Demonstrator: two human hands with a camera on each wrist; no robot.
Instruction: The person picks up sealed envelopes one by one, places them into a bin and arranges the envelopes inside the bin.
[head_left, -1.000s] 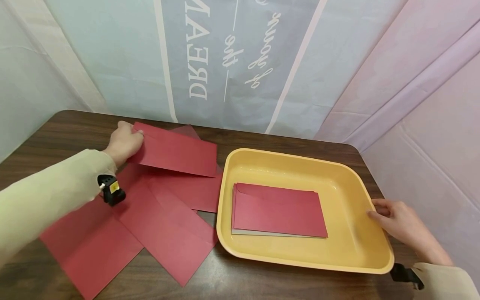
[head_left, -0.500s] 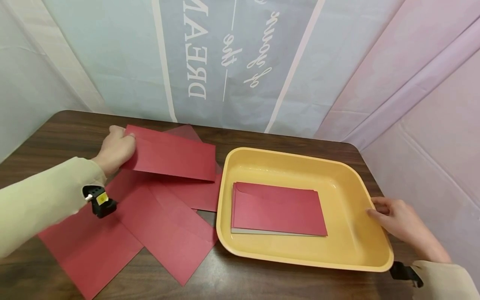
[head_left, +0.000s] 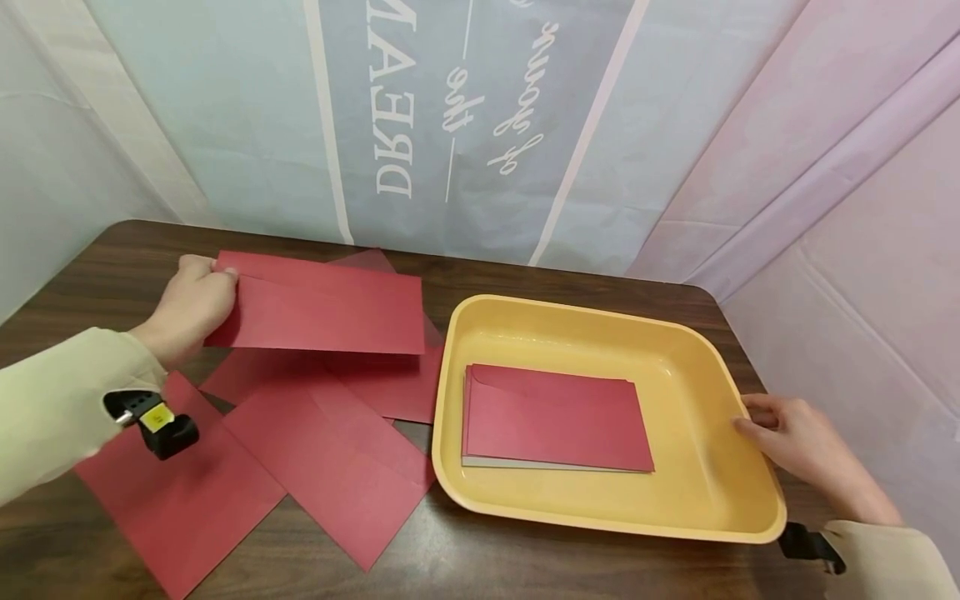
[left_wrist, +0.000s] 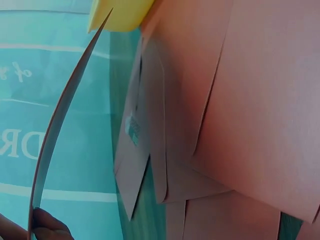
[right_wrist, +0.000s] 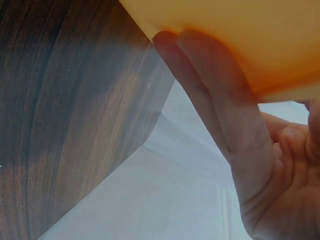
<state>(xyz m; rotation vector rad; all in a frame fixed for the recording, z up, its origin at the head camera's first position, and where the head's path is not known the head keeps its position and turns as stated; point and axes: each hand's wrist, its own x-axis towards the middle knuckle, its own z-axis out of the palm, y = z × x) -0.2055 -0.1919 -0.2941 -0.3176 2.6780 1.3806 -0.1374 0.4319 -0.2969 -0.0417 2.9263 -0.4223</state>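
Between the thumb and fingers of my left hand point(head_left: 198, 302) is the left end of a red envelope point(head_left: 330, 310). It is raised over other red envelopes point(head_left: 330, 467) spread on the table, and its shadow falls on them. The left wrist view catches the held envelope point(left_wrist: 60, 107) edge-on and slightly bowed. At the right, my right hand point(head_left: 802, 450) grips the right rim of a yellow plastic tray point(head_left: 697, 417), thumb inside and fingers outside. In the right wrist view the fingers point(right_wrist: 215, 85) lie against the tray's outer wall. A stack of red envelopes point(head_left: 558, 417) lies inside the tray.
The dark wood-grain table point(head_left: 420, 542) ends at a printed cloth backdrop point(head_left: 465, 125) behind and pale fabric point(head_left: 862, 292) at the right. One loose envelope point(head_left: 191, 500) reaches toward the table's front left. Several overlap up to the tray's left side.
My left hand has drawn the held envelope leftward and levelled it, showing more of the loose envelopes beneath. The right hand and tray have stayed in place.
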